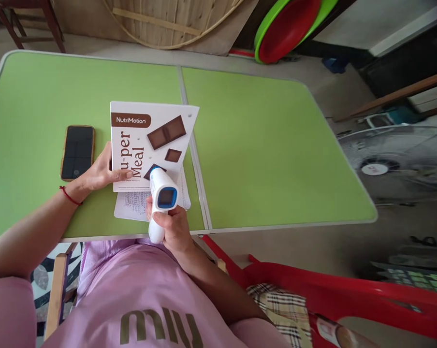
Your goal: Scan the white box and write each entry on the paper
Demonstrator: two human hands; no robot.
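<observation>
My left hand (pixel 102 171) grips the white cardboard box printed with brown chocolate pieces (pixel 151 145) by its left side, low down, thumb across the front and the other fingers out of sight behind. I take that hold to be what keeps the printed face turned towards me. The box is over the near edge of the green-topped folding table with metal edging (pixel 269 154), just left of the pale metal seam (pixel 201 193); I cannot tell whether its bottom bears on anything.

My right hand (pixel 175 227) is closed round the handle of the white plastic pistol-shaped thermometer with a blue nose (pixel 158 181). Held so, its blue-framed dark screen (pixel 167 197) faces me while the nose points at the lower part of the box; whether they touch is unclear, and my trigger finger is hidden.

White handwritten paper (pixel 129 209) lies partly beneath the box, by the table's near edge. The black phone in a tan-edged case (pixel 78 152) lies face up towards the left end, beside my left hand, leaving the box's front uncovered.
</observation>
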